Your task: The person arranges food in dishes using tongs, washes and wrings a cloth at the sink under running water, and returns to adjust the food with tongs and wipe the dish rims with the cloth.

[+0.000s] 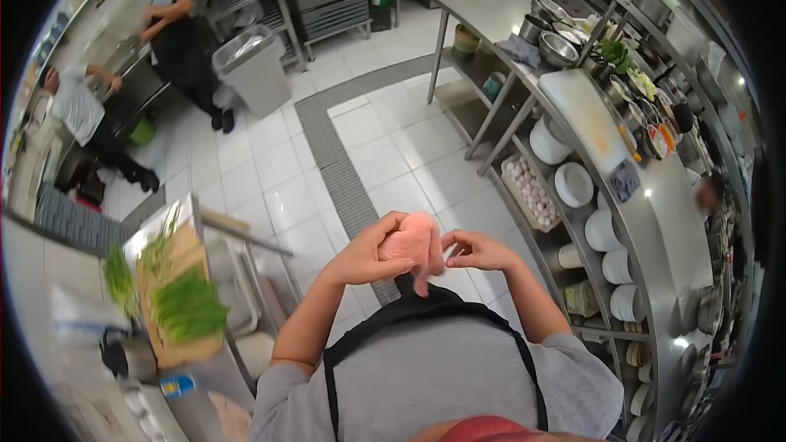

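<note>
A soft pink lump [407, 247] is held in the air in front of the apron [434, 301], above the tiled floor. Whether it is meat or cloth cannot be told for certain. It is gripped from its outer side by the left hand [372, 252], with the fingers curled over its top and the thumb laid across its lower part. A narrow fold is left hanging from its inner side. The right hand [481, 251] is held partly open, with fingers bent and thumb and fingertips turned toward that fold; whether it is touched cannot be told.

At the left, green leafy stalks [188, 303] are laid on a wooden cutting board [173, 350], near the inner edge of a steel table [192, 397]. At the right, a white cutting board [580, 110] is set along the inner edge of a steel counter [675, 233], with a crumpled blue-grey cloth [624, 180] at its near end. Metal bowls [559, 49] are placed beyond its far end. Beneath the counter, eggs [528, 188] are held in a basket [547, 224], beside white containers [573, 184]. Near the far left wall, two people, one with folded arms [173, 29] and one with an arm extended [80, 106], are seen well apart from the hands.
</note>
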`<state>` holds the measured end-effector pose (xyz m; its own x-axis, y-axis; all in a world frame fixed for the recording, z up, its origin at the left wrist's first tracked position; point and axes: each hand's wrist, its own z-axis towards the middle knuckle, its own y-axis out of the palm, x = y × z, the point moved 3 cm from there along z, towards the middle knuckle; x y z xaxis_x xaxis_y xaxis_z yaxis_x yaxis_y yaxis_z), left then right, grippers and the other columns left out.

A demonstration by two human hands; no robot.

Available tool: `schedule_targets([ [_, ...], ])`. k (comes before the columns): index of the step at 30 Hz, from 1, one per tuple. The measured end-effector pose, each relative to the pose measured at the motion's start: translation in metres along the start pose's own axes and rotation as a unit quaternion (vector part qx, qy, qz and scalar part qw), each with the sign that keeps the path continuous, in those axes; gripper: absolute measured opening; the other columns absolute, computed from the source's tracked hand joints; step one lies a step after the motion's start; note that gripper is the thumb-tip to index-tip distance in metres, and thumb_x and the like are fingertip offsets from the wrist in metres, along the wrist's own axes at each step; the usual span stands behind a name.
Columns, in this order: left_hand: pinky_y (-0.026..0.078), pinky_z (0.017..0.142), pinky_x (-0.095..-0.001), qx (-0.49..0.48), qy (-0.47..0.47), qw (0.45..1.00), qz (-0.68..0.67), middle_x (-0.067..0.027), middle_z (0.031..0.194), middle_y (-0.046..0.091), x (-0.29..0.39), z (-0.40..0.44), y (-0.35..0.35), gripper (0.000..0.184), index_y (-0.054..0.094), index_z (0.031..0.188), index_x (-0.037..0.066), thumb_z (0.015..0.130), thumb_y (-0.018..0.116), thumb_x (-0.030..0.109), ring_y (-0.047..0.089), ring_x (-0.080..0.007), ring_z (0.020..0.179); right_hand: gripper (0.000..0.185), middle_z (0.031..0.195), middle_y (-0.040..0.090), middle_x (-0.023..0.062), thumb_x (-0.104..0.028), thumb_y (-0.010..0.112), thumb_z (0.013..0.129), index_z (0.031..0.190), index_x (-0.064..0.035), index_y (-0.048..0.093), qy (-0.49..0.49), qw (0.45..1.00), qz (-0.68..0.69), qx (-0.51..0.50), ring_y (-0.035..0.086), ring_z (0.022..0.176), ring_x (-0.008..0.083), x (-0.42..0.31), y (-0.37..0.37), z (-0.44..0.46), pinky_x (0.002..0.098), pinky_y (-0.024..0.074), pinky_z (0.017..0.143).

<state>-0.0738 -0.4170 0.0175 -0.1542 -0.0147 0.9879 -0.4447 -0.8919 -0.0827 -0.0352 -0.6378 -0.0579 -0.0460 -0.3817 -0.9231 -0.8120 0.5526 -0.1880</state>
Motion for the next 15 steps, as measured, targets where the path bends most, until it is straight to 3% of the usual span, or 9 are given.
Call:
schedule_targets([
  [1,0.046,0.071,-0.0292,-0.005,0.035,0.999,0.020,-0.0075,0.094,0.057,-0.006,0.029,-0.014,0.052,0.043,0.115,0.002,0.072,0.066,0.021,0.057,-0.0183,0.078,0.048,0.110,0.053,0.0064,-0.020,0.067,0.077,0.117,-0.0054,0.046,-0.042,0.998,0.035,0.036,0.053,0.093,0.0149,0.002,-0.024,0.020,0.0294,0.0444,0.079],
  [2,0.045,0.074,-0.0265,0.003,-0.001,0.999,0.043,-0.0063,0.093,0.056,-0.013,0.054,-0.033,0.045,0.048,0.108,-0.002,0.072,0.067,0.017,0.055,-0.0145,0.088,0.056,0.116,0.049,0.0069,-0.013,0.068,0.075,0.123,-0.0064,0.041,-0.097,0.993,-0.017,0.070,0.052,0.098,0.0172,0.000,-0.050,0.046,0.0325,0.0440,0.085],
  [5,0.047,0.069,-0.0277,0.133,-0.117,0.969,0.171,-0.0058,0.080,0.058,-0.053,0.122,-0.100,0.032,0.055,0.097,-0.003,0.075,0.064,0.018,0.058,-0.0177,0.079,0.057,0.114,0.051,0.0087,-0.021,0.070,0.074,0.124,-0.0082,0.044,-0.178,0.975,0.028,0.126,0.054,0.098,0.0174,-0.040,-0.120,0.143,0.0296,0.0441,0.085],
  [6,0.048,0.066,-0.0325,0.201,-0.140,0.944,0.220,-0.0109,0.074,0.060,-0.062,0.138,-0.124,0.027,0.059,0.089,-0.002,0.077,0.061,0.022,0.062,-0.0221,0.079,0.049,0.105,0.055,0.0081,-0.018,0.070,0.074,0.117,-0.0082,0.050,-0.201,0.968,0.076,0.130,0.055,0.094,0.0158,-0.051,-0.139,0.181,0.0279,0.0449,0.082],
  [9,0.047,0.062,-0.0299,0.302,-0.275,0.913,0.017,-0.0096,0.072,0.060,-0.087,0.177,-0.207,0.024,0.058,0.088,-0.002,0.080,0.059,0.021,0.061,-0.0178,0.074,0.036,0.089,0.060,0.0060,-0.017,0.072,0.071,0.100,-0.0037,0.057,-0.223,0.974,0.005,0.052,0.057,0.077,0.0132,-0.091,-0.181,0.295,0.0260,0.0477,0.069],
  [10,0.047,0.061,-0.0292,0.352,-0.215,0.911,-0.006,-0.0092,0.073,0.059,-0.095,0.195,-0.232,0.023,0.058,0.087,-0.002,0.080,0.059,0.020,0.060,-0.0161,0.073,0.037,0.092,0.058,0.0069,-0.019,0.072,0.072,0.099,-0.0015,0.056,-0.229,0.973,0.004,-0.024,0.058,0.082,0.0163,-0.114,-0.187,0.322,0.0301,0.0477,0.074],
  [12,0.046,0.059,-0.0277,0.445,-0.091,0.889,-0.053,-0.0085,0.073,0.059,-0.116,0.233,-0.283,0.021,0.057,0.084,-0.001,0.081,0.059,0.020,0.057,-0.0128,0.071,0.034,0.085,0.060,0.0077,-0.022,0.069,0.074,0.098,-0.0018,0.056,-0.247,0.961,-0.027,-0.120,0.059,0.078,0.0162,-0.139,-0.191,0.380,0.0307,0.0478,0.071],
  [15,0.045,0.058,-0.0277,0.460,-0.035,0.887,0.020,-0.0073,0.073,0.059,-0.139,0.313,-0.351,0.026,0.055,0.084,-0.002,0.078,0.063,0.022,0.053,-0.0113,0.069,0.029,0.078,0.061,0.0098,-0.021,0.062,0.077,0.099,-0.0027,0.056,-0.177,0.978,-0.112,0.017,0.060,0.074,0.0177,-0.138,-0.235,0.487,0.0315,0.0473,0.067],
])
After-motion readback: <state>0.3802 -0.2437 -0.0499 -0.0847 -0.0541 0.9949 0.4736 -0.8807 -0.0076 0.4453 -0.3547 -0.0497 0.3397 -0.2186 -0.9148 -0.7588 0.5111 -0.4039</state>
